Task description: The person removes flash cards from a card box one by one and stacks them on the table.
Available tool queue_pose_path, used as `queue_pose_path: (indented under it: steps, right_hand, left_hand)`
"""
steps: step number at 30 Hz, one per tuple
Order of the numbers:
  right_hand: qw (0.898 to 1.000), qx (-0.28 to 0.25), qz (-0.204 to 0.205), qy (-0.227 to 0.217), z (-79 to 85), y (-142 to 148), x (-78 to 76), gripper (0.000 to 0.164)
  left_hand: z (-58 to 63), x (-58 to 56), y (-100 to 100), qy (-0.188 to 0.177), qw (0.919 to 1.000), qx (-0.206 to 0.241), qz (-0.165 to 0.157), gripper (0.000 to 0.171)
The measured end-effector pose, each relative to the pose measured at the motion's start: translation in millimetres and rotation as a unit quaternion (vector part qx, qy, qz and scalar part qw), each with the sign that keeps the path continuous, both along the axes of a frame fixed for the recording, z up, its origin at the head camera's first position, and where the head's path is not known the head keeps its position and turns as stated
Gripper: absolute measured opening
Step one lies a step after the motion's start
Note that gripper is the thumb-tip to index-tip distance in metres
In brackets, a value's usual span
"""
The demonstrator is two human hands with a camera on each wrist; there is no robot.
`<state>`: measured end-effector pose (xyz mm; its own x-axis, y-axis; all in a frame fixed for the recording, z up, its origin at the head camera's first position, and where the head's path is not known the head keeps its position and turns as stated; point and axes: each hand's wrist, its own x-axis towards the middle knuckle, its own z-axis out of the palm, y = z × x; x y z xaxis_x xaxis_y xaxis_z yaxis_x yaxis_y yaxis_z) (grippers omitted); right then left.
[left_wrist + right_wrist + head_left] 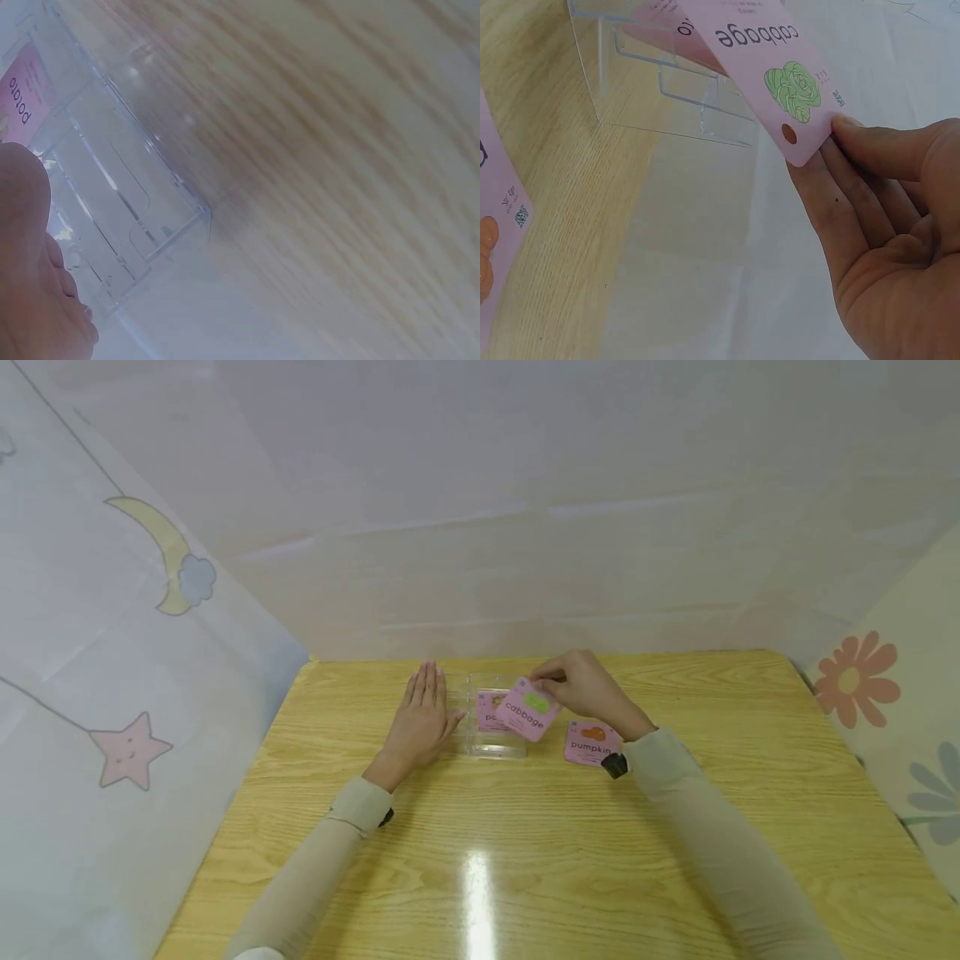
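My right hand [581, 683] pinches the corner of a pink cabbage card [528, 710] between thumb and fingers, as the right wrist view also shows. The card is tilted and overlaps a clear stepped plastic stand [667, 97]. A pink potato card [26, 94] stands in that stand, partly hidden behind the cabbage card in the head view. Along the stand's left side lies my left hand [420, 718], fingers straight and together, thumb at the clear plastic. Below my right wrist, a pink pumpkin card [581, 749] lies on the table, partly covered by the wrist.
The wooden table [420, 860] ends at a pale wall sheet [480, 568] just behind the stand. Printed side sheets, with a moon [161, 547] at left and a flower [855, 681] at right, border it.
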<state>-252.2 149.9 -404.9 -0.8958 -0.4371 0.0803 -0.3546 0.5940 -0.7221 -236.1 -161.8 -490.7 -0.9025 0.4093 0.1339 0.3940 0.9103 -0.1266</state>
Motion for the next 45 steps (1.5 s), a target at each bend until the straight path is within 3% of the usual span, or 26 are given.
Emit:
queue_pose_path:
  steps: [16,25,34,45]
  right_hand:
    - [0.998,0.02,0.01,-0.051,-14.9,21,0.1,0.022]
    - [0.996,0.026,0.038,-0.079,-16.0,41,-7.5,0.024]
    - [0.994,0.042,0.039,-0.092,-23.3,61,-12.1,0.022]
    - [0.989,0.058,0.059,-0.125,-40.3,76,-20.6,0.022]
  left_hand:
    - [-1.0,-0.8,-1,-0.008,0.9999,-0.013,-0.001,0.081]
    - [-1.0,0.4,-1,-0.015,0.9999,-0.007,0.003,0.081]
    - [-0.4,-1.2,0,0.001,1.0,-0.002,-0.007,0.08]
    - [-2.3,-1.2,-1,-0.002,0.9999,-0.011,0.001,0.081]
